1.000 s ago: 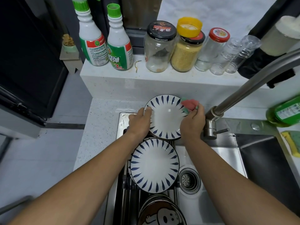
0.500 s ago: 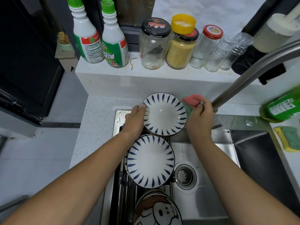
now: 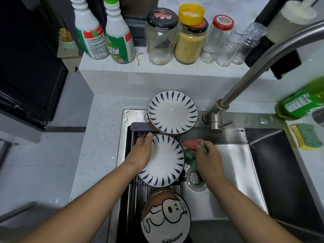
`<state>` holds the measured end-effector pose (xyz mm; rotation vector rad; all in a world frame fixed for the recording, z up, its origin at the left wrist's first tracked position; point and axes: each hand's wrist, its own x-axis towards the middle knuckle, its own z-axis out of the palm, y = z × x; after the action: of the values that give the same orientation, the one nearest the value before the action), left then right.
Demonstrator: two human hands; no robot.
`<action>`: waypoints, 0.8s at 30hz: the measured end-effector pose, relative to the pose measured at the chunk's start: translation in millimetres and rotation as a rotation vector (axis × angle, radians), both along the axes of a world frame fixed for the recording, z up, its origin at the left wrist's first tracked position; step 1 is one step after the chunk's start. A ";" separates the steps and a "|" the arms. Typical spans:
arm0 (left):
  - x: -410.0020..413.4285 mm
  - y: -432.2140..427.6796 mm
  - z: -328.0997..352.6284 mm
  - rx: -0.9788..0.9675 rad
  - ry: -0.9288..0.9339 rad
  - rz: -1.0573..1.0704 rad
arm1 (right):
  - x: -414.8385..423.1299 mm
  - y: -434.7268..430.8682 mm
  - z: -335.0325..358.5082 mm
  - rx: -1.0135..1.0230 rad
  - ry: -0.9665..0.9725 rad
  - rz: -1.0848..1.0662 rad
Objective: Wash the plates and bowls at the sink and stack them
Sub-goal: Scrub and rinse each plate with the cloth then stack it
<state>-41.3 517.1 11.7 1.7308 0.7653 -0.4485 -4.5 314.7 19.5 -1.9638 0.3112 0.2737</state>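
Far plate (image 3: 172, 113), near plate (image 3: 164, 160): two; cartoon bowl (image 3: 165, 218), cloth (image 3: 191, 146): one each.

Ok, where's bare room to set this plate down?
Bare: the speckled counter left of the sink; the basin floor right of the drain, beyond the cloth in the right hand. Crowded: the rack carries the plate stack, the striped plate in the left hand and cartoon bowl; sponge and green bottle sit on the right counter.

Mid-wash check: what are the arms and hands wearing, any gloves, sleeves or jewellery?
Nothing worn shows. The left hand and right hand are bare, without gloves, and no ring is visible. Both forearms are bare up to the frame's lower edge: no sleeves, watch or bracelet in view.
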 end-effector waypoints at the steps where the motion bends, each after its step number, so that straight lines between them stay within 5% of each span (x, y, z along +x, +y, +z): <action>1: -0.1 -1.3 -1.3 -0.016 0.027 -0.009 | -2.9 2.5 -1.7 -0.002 0.031 0.025; 14: -1.9 -4.1 -3.2 -0.028 -0.002 0.071 | -4.2 12.3 -32.4 -0.249 -0.006 0.248; 24: -7.5 -2.5 12.0 -0.069 -0.036 0.049 | 1.1 0.2 -29.6 -0.056 0.015 0.180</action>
<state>-48.8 514.6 23.8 1.6480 0.7565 -0.4047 -3.4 314.8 -10.1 -2.0491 0.1537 0.3997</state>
